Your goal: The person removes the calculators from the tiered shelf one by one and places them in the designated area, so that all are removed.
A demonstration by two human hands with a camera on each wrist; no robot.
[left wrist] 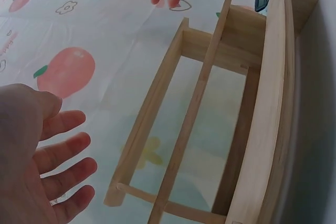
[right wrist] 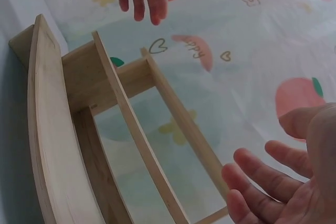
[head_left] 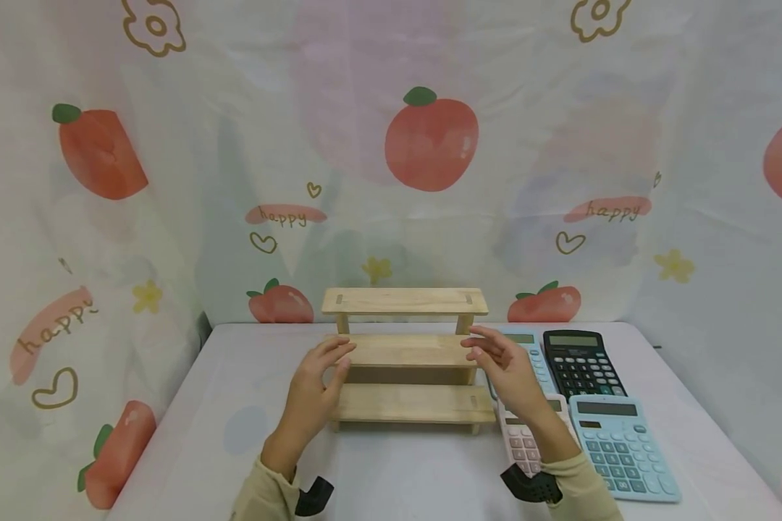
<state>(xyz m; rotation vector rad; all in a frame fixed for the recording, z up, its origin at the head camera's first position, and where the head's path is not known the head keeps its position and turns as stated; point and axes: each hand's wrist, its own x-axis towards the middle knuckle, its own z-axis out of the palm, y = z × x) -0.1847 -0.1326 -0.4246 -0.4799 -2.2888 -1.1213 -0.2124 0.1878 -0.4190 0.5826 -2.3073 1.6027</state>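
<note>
A light wooden three-tier shelf (head_left: 409, 402) stands on the white table, its steps rising toward the back. My left hand (head_left: 314, 387) is raised at the shelf's left side, fingers relaxed and apart, holding nothing. On the other side my right hand (head_left: 505, 365) hovers by the middle step's right end, fingers loosely bent around air. In the left wrist view, a gap shows between my left fingers (left wrist: 65, 150) and the wooden frame (left wrist: 262, 145). The right wrist view has my right fingers (right wrist: 265, 174) close to the rear end of the shelf (right wrist: 52, 129).
Several calculators are grouped right of the shelf: a black one (head_left: 580, 365), a large blue one (head_left: 625, 449), a pink one (head_left: 523, 443) partly under my right wrist, and another blue one (head_left: 539, 362) behind. A fruit-patterned cloth (head_left: 430, 239) hangs behind and beside the table.
</note>
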